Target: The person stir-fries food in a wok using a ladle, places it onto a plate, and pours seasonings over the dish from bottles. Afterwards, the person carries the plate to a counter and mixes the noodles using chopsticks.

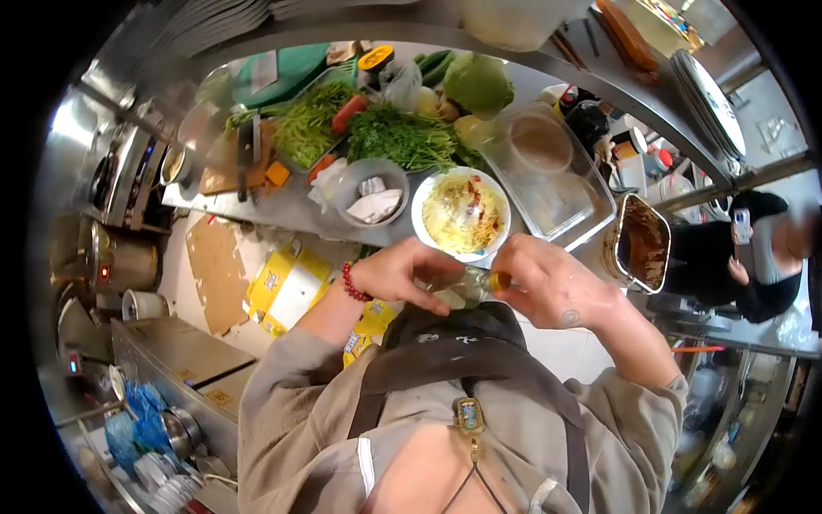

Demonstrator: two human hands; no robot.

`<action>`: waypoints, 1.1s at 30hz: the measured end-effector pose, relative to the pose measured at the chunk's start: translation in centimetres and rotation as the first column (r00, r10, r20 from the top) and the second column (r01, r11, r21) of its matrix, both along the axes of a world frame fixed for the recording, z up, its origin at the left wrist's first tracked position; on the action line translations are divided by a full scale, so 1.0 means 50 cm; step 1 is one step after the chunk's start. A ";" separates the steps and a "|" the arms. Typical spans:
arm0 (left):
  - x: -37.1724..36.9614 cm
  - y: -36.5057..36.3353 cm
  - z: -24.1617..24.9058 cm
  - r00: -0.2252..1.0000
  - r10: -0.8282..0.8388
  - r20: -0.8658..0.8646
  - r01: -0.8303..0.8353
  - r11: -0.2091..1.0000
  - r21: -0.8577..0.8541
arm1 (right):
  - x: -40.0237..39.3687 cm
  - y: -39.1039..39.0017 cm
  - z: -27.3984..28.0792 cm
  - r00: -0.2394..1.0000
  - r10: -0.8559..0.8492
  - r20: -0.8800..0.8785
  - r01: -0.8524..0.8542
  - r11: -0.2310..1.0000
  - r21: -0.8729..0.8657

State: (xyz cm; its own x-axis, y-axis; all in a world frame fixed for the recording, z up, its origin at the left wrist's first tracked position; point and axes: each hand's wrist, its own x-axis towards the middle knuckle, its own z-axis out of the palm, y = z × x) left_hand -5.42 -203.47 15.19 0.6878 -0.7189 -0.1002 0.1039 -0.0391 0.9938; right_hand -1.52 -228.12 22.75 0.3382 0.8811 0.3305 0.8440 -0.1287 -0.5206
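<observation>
In front of my apron a small clear glass bottle (467, 286) lies tilted sideways between my hands. My left hand (402, 272), with a red bead bracelet at its wrist, is wrapped round the bottle's body. The fingers of my right hand (546, 278) pinch the yellow cap (498, 283) at its other end. What the bottle contains is hard to make out. Just beyond my hands, a white bowl (418, 224) holds pale yellow shreds topped with reddish strips. To its left stands a clear plastic bowl (346, 182) with white pieces in it.
Leafy greens (398, 135), a cabbage (478, 84) and a knife (244, 158) on a cutting board lie on the counter. A clear plastic tray (591, 224) and a sauce-stained container (658, 244) stand right. Overhead runs a metal shelf (591, 81). Another person (723, 257) is at far right, holding a phone.
</observation>
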 end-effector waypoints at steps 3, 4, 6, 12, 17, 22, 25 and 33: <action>-0.003 0.004 -0.007 0.996 0.086 -0.001 -0.086 0.988 0.129 | -0.013 0.001 0.008 0.976 -0.205 -0.073 0.197 0.975 -0.102; -0.005 0.005 -0.011 0.994 0.096 0.055 -0.104 0.982 0.161 | -0.019 0.002 0.007 0.946 -0.293 -0.141 0.260 0.941 -0.214; -0.011 0.006 -0.027 0.986 0.115 0.124 -0.137 0.973 0.186 | -0.019 0.002 -0.011 0.910 -0.358 -0.207 0.301 0.917 -0.262; -0.024 0.011 -0.069 0.980 0.182 0.075 -0.191 0.971 0.141 | -0.020 0.021 -0.013 0.814 -0.472 -0.340 0.361 0.868 -0.341; -0.029 0.012 -0.074 0.955 0.234 0.180 -0.264 0.950 0.165 | -0.007 0.024 -0.043 0.896 -0.342 -0.284 0.314 0.939 -0.142; -0.033 0.008 -0.106 0.966 0.258 0.031 -0.260 0.964 0.054 | -0.012 0.014 -0.069 0.894 -0.324 -0.311 0.310 0.946 -0.096; -0.030 0.011 -0.091 0.972 0.227 0.066 -0.234 0.963 0.134 | -0.018 0.016 -0.074 0.861 -0.331 -0.385 0.342 0.939 -0.042; -0.018 0.016 -0.117 0.959 0.284 -0.014 -0.279 0.949 0.149 | 0.002 -0.014 -0.132 0.760 -0.432 -0.486 0.545 0.831 0.113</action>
State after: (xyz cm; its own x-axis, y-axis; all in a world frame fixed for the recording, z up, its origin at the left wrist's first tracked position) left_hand -6.34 -202.65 9.34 0.8543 -0.4730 -0.2153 0.1653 -0.1455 0.9755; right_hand -1.43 -228.83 16.15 0.8544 0.4698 0.2222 0.3867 -0.2891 -0.8757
